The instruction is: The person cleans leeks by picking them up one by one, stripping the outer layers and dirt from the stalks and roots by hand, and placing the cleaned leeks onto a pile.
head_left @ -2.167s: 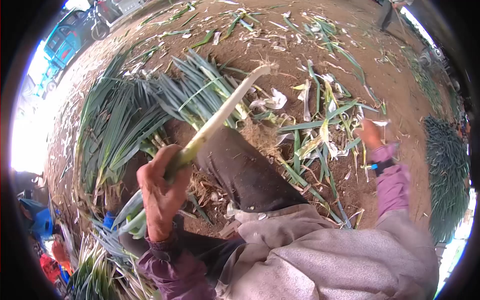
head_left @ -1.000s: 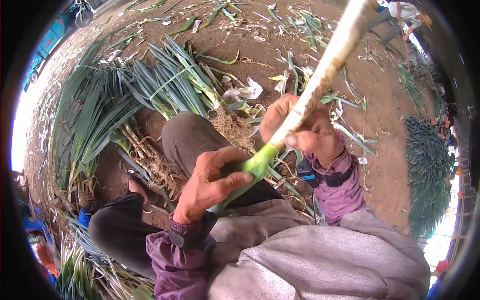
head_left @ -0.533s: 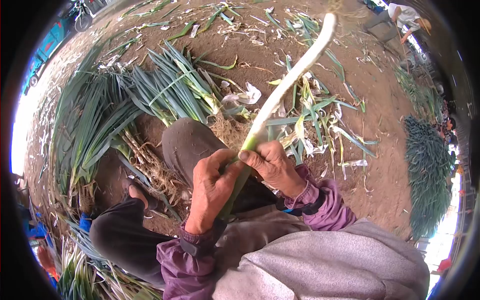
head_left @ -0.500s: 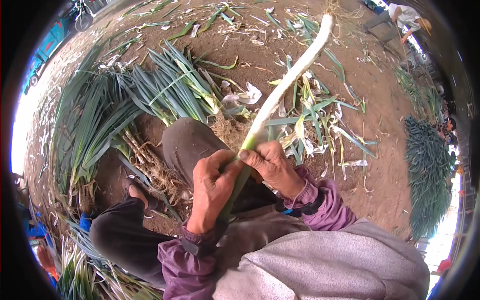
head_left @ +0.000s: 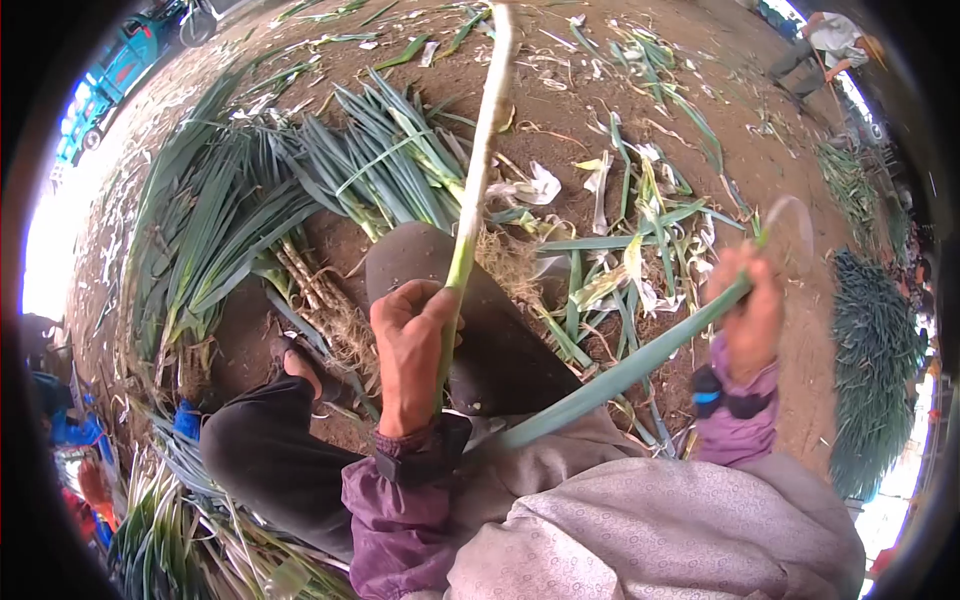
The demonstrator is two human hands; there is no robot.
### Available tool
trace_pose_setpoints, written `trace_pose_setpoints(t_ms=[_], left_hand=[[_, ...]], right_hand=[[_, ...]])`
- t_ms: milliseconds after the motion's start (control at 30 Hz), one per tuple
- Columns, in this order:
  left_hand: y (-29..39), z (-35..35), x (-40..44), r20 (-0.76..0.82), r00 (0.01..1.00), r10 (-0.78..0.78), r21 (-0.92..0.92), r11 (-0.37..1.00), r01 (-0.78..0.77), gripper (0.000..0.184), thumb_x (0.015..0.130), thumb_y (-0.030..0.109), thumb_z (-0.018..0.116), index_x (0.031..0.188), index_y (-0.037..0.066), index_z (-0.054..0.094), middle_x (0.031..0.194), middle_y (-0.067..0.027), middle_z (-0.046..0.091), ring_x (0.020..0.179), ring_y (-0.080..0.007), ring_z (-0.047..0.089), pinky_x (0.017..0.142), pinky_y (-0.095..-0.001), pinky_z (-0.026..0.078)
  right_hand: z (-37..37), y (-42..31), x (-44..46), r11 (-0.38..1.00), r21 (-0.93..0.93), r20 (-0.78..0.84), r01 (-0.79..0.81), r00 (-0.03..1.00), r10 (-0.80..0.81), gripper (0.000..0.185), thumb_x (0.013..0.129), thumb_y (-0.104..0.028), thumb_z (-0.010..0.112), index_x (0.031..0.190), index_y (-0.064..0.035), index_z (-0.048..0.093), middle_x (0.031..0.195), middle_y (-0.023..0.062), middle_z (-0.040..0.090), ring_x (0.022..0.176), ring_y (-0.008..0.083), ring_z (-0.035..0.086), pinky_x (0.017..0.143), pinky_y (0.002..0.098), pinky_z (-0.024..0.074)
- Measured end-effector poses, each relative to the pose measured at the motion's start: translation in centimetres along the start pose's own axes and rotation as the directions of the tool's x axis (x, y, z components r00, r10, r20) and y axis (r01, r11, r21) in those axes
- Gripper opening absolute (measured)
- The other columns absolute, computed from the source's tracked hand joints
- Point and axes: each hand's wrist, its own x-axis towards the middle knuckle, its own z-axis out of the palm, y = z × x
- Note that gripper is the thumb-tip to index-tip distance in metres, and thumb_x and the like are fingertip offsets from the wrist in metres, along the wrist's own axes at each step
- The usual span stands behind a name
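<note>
Closed round a long leek is my left hand, gripping it where the white shank turns green. The shank rises past my knee to the top of the view, where its end is cut off. Out to the right, my right hand is closed on a long green leek leaf, which slants down to my lap. A thin pale strip shows blurred beyond that hand. The leaf's lower end near my left wrist is hard to make out, so I cannot tell if it still joins the leek.
Piled leeks lie on the soil to the left, with more leeks at lower left. Torn leaves litter the ground ahead. A large leek heap stands far right. Another person bends at upper right; a blue vehicle stands upper left.
My right hand has left the leek's shank and swung out to the right with a green leaf. The leek, in my left hand, now stands more upright.
</note>
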Motion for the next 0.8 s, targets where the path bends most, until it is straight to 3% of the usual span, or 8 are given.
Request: trace_pose_setpoints(t_ms=[200,233,333,467,500,600,667,800], left_hand=[[0.6,-2.2,-0.6,0.078,0.997,0.026,-0.146,0.989,-0.014,0.031,0.089,0.024,0.057,0.085,-0.006,0.064,0.064,-0.0058,0.059,0.054,-0.0109,0.053,0.051,-0.0245,0.041],[0.6,-2.3,-0.6,0.098,0.995,0.035,-0.169,0.986,-0.018,0.031,0.089,0.024,0.057,0.085,-0.005,0.064,0.064,-0.0060,0.059,0.054,-0.0111,0.053,0.051,-0.0247,0.040],[0.8,-2.0,-0.9,0.135,0.991,0.023,-0.196,0.981,0.004,0.030,0.090,0.024,0.056,0.085,-0.005,0.064,0.064,-0.0065,0.060,0.054,-0.0118,0.054,0.051,-0.0246,0.040],[1.4,-1.0,-1.8,0.176,0.984,0.016,-0.181,0.983,0.016,0.030,0.089,0.025,0.059,0.086,-0.004,0.064,0.065,-0.0063,0.061,0.055,-0.0118,0.054,0.051,-0.0243,0.041],[1.6,-0.7,-2.1,0.192,0.981,0.019,-0.179,0.984,0.016,0.030,0.089,0.026,0.060,0.086,-0.004,0.064,0.065,-0.0061,0.061,0.055,-0.0117,0.054,0.052,-0.0242,0.041],[1.4,0.3,-2.8,0.197,0.978,0.063,-0.230,0.973,-0.016,0.029,0.091,0.024,0.060,0.088,-0.005,0.065,0.065,-0.0046,0.060,0.055,-0.0102,0.053,0.052,-0.0233,0.039],[1.7,0.9,-3.3,0.172,0.984,0.055,-0.238,0.971,-0.012,0.029,0.093,0.023,0.058,0.088,-0.004,0.065,0.065,-0.0037,0.059,0.056,-0.0092,0.052,0.052,-0.0228,0.038],[1.1,0.7,-3.4,0.236,0.966,0.107,-0.145,0.987,-0.074,0.035,0.095,0.031,0.054,0.082,-0.001,0.063,0.060,-0.0033,0.057,0.050,-0.0094,0.050,0.047,-0.0225,0.037]], right_hand=[[-13.9,2.6,8.0,0.829,-0.545,-0.304,-0.128,0.951,-0.053,0.026,0.093,-0.035,0.060,0.091,-0.0093,0.059,0.065,-0.0036,0.053,0.049,0.0043,0.048,0.039,0.0213,0.0332],[-18.5,4.8,10.8,0.416,-0.907,-0.130,-0.071,0.985,-0.117,0.029,0.093,-0.035,0.060,0.094,-0.0061,0.060,0.065,0.0014,0.059,0.056,0.0108,0.057,0.045,0.0281,0.0406],[-10.2,6.4,7.3,-0.251,-0.959,0.243,0.134,0.844,-0.477,0.036,0.093,-0.039,0.060,0.100,-0.0040,0.060,0.070,0.0070,0.064,0.065,0.0195,0.063,0.056,0.0358,0.0473],[5.2,4.4,1.0,0.647,-0.645,0.392,0.406,0.903,-0.174,0.046,0.095,-0.047,0.055,0.112,-0.0041,0.058,0.081,0.0155,0.069,0.065,0.0268,0.068,0.057,0.0382,0.0516],[7.0,6.3,0.1,0.685,-0.527,0.525,0.502,0.827,-0.202,0.041,0.100,-0.037,0.050,0.119,-0.0013,0.054,0.077,0.0068,0.063,0.065,0.0181,0.062,0.056,0.0297,0.0502],[13.6,5.7,-3.0,0.752,-0.401,0.639,0.523,0.748,-0.180,0.035,0.095,-0.034,0.061,0.100,-0.0001,0.054,0.069,0.0101,0.056,0.059,0.0166,0.060,0.051,0.0328,0.0460],[15.8,7.5,-4.2,0.718,-0.295,0.607,0.631,0.704,-0.369,0.025,0.098,-0.023,0.055,0.086,-0.0018,0.050,0.065,0.0145,0.049,0.052,0.0307,0.055,0.048,0.0384,0.0413],[16.0,7.6,-4.7,0.748,-0.189,0.575,0.637,0.689,-0.441,0.018,0.098,-0.014,0.051,0.085,-0.0008,0.050,0.066,0.0135,0.049,0.052,0.0335,0.052,0.048,0.0397,0.0397]])
